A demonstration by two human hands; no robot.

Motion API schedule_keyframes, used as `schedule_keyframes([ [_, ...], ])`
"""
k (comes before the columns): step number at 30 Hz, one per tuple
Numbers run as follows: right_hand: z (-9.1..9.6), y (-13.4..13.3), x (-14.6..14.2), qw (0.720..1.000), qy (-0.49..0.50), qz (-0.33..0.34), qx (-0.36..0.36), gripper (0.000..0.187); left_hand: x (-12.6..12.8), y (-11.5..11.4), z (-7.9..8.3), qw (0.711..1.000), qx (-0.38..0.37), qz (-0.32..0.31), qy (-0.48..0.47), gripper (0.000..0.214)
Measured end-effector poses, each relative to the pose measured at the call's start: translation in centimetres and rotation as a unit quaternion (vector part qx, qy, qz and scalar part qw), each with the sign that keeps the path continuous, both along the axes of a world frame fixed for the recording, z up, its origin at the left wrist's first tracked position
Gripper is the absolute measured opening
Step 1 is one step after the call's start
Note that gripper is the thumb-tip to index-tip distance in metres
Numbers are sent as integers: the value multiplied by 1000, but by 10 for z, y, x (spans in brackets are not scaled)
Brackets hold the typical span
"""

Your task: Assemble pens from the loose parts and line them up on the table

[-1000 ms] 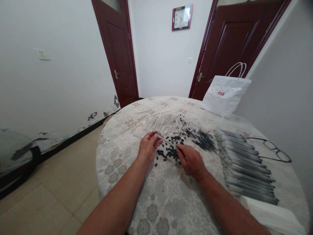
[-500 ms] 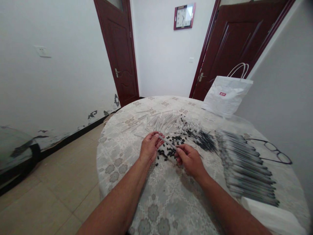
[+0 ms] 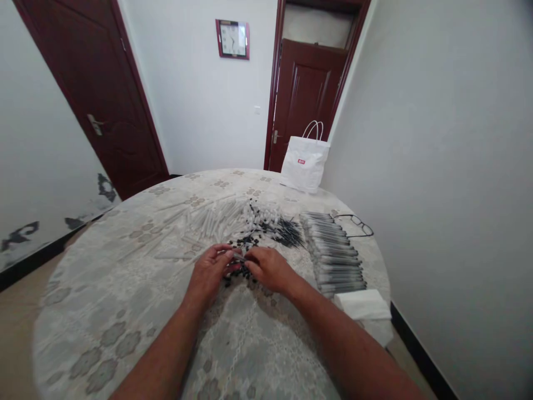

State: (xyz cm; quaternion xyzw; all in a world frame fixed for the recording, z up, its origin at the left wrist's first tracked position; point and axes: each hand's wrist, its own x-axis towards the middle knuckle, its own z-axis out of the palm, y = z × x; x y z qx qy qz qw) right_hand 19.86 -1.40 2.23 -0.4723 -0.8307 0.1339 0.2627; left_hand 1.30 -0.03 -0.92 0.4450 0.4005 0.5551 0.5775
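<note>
Close together over the table, my left hand (image 3: 209, 273) and my right hand (image 3: 270, 269) both grip a thin translucent pen (image 3: 238, 257). The left fingers pinch one end; the right fingers close round the other, hiding its tip. Beneath and just beyond them lie small black pen caps (image 3: 246, 243), partly covered by the hands. Clear pen barrels (image 3: 216, 218) are heaped behind, with small white pieces (image 3: 268, 213) beside them. To the right of those, thin black pen refills (image 3: 288, 232) lie in a bundle.
Rows of grey-black pens (image 3: 336, 254) lie stacked at the right, eyeglasses (image 3: 360, 224) beside them. A white folded packet (image 3: 363, 304) sits nearer me. A white paper bag (image 3: 305, 163) stands at the back of the round table with a patterned cloth (image 3: 104, 303).
My hands have drawn closer together along the pen, covering more of it. The view has turned right, so everything on the table appears shifted left.
</note>
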Motion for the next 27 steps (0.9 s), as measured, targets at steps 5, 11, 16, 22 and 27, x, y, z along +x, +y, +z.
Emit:
schedule_keyframes([
  [5, 25, 2, 29, 991, -132, 3, 8, 12, -1, 0, -2, 994, 13, 28, 102, 42],
  [11, 52, 19, 122, 968, -200, -141, 44, 18, -7, 1, -2, 960, 42, 76, 266, 40],
  [16, 44, 39, 199, 897, -323, -301, 18, 24, -9, 1, -3, 921, 110, 108, 358, 34],
  [22, 27, 53, 217, 880, -348, -322, 25, 27, -12, 3, -6, 908, 122, 125, 381, 31],
  [27, 18, 57, 214, 873, -351, -336, 35, 29, -18, 5, -3, 901, 112, 149, 391, 32],
])
